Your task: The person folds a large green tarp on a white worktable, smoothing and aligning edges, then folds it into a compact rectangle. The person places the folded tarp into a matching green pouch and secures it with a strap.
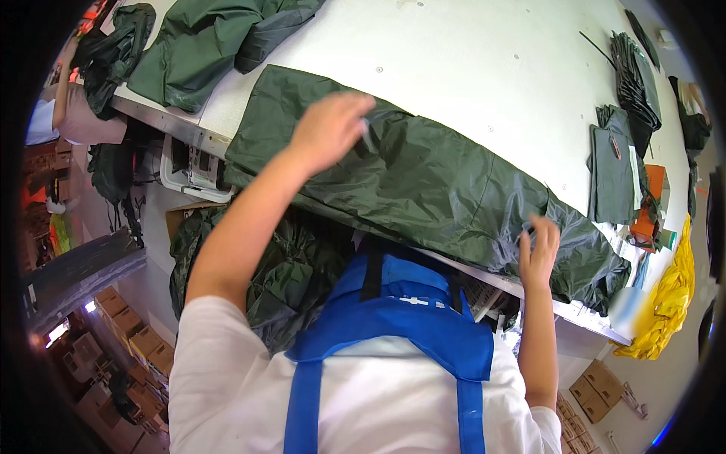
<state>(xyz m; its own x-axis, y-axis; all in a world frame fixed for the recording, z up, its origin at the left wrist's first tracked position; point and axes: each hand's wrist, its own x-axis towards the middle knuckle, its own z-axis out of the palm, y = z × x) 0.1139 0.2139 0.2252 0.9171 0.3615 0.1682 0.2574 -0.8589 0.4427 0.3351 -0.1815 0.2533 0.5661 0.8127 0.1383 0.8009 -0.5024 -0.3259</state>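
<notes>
A long piece of dark green, shiny waterproof fabric (446,178) lies folded into a strip along the near edge of the white table. Over its left part is my left hand (330,130), fingers stretched out to the right and slightly blurred, holding nothing. My right hand (539,250) is at the near edge of the strip's right part, its fingers apart and nothing visible in them. Whether either hand presses on the cloth is hard to tell. Wrinkles run across the strip, and its right end is bunched.
More green fabric (200,49) lies at the table's far left, and crumpled green cloth (291,280) hangs below the edge. Folded dark pieces (611,170), an orange box (649,208) and yellow fabric (669,295) are at the right. Another person (79,113) stands at far left.
</notes>
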